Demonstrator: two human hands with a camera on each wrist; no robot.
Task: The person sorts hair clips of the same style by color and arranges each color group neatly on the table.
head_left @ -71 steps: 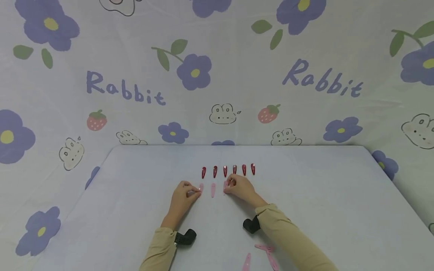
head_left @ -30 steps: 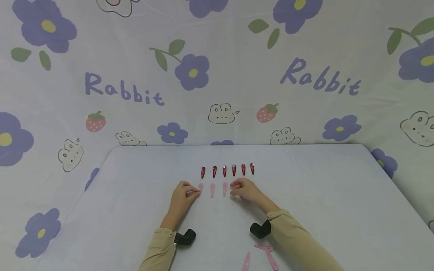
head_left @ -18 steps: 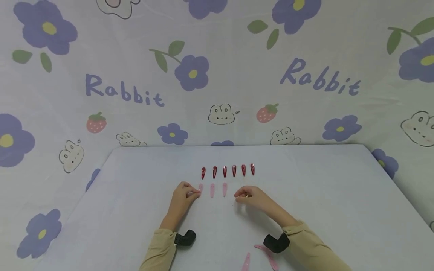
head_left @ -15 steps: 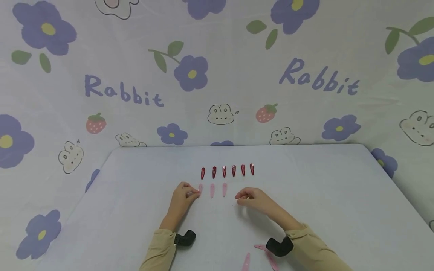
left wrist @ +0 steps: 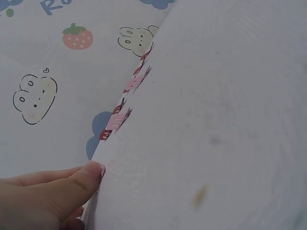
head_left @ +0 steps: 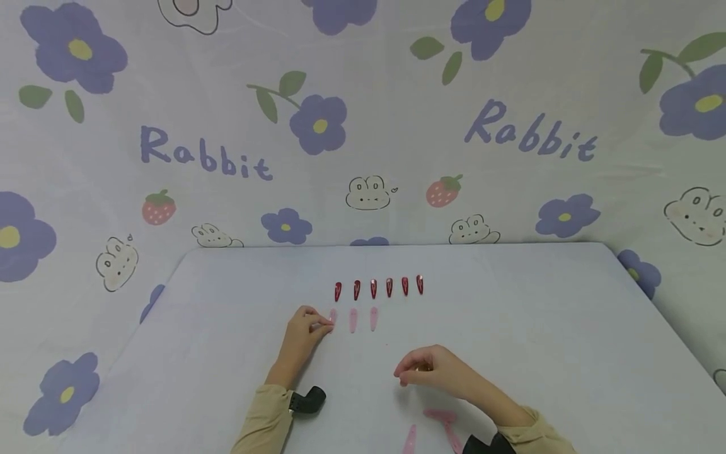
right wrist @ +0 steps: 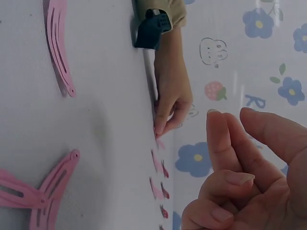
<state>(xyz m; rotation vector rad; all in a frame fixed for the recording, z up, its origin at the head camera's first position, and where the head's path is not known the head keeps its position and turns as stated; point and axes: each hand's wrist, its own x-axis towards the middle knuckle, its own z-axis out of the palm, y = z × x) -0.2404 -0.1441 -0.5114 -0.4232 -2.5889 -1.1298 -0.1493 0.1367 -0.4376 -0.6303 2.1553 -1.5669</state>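
Note:
My left hand (head_left: 302, 335) pinches the lower end of the leftmost pink hair clip (head_left: 333, 314) on the table; the left wrist view shows thumb and finger together with a sliver of pink at their tips. Two more pink hair clips, a middle one (head_left: 353, 320) and a right one (head_left: 374, 319), lie upright in line with it. Above them runs a row of several dark red hair clips (head_left: 373, 289). My right hand (head_left: 439, 373) hovers nearer the front with nothing in it. Its thumb and forefinger stand apart in the right wrist view, the last fingers loosely bent.
Near the front lie two crossed pink hair clips (right wrist: 50, 191), partly behind the right wrist camera in the head view, and a separate pink hair clip (right wrist: 58, 43). The white table (head_left: 227, 366) meets a patterned cloth (head_left: 317, 183) at its far edge.
The right hand has let go of the third pink hair clip and drawn back toward the loose clips at the front. My left hand stays at the leftmost pink clip.

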